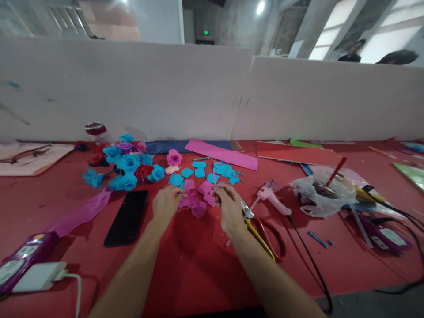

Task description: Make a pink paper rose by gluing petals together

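Pink paper petals (198, 208) lie on the red table between my two hands. My left hand (167, 203) is closed in a pinch at their left edge; what its fingertips hold, if anything, is too small to make out. On the other side, my right hand (228, 205) pinches a thin pink stick (214, 176) that points upward. Just beyond the hands are scattered blue paper petals (199, 171) and a finished pink paper flower (174, 157). Scissors (265, 238) with yellow and red handles lie partly hidden behind my right wrist.
A pink glue gun (273, 198) with a black cord rests at the right, near a plastic bag with a cup (326, 194). At the left are a black phone (126, 218), a bunch of paper flowers (127, 163) and a purple power strip (28, 256). White panels (132, 88) stand behind.
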Available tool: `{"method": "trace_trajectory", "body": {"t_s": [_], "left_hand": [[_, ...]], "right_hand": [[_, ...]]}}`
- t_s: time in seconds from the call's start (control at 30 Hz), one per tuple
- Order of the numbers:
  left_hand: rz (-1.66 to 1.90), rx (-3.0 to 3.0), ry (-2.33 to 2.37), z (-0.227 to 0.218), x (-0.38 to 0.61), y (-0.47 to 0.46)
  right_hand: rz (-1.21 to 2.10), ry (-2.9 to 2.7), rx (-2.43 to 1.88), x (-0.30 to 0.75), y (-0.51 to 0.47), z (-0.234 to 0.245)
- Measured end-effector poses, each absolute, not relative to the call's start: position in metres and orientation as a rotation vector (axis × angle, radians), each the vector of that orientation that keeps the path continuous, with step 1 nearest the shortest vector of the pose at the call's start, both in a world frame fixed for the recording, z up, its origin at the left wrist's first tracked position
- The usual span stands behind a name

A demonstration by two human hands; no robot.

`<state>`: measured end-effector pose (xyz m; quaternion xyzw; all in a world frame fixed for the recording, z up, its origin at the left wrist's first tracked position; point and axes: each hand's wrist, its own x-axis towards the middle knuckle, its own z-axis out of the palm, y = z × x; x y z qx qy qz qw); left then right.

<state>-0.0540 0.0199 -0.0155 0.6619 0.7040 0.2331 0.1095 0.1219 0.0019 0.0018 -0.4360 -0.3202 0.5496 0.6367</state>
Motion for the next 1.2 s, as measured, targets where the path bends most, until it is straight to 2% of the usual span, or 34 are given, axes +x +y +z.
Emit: {"method": "trace_trajectory", "body": {"t_s": [0.23,0.33,0.7,1.0,1.2], "left_hand": [[0.632,2.077,2.058,-0.015,-0.053,0.019],[0.743,2.184,1.979,-0.016,-0.047,0.018],[0.657,2.304,1.676,-0.027,-0.024,0.016],[1.024,1.623,1.682,-0.025,-0.037,0.022],[1.572,0.670,1.237,-0.008,-0.047,0.025]], "right_hand": [[1.207,-0.705,-0.998,0.131,0.008,0.002],[1.162,-0.641,-0.943,0.138,0.012,0.004],[1.153,-0.651,-0.907,0.136,0.009,0.009],[1.120,-0.587,-0.856,0.145,0.012,0.012],[1.121,-0.595,-0.854,0.145,0.012,0.011]]}}
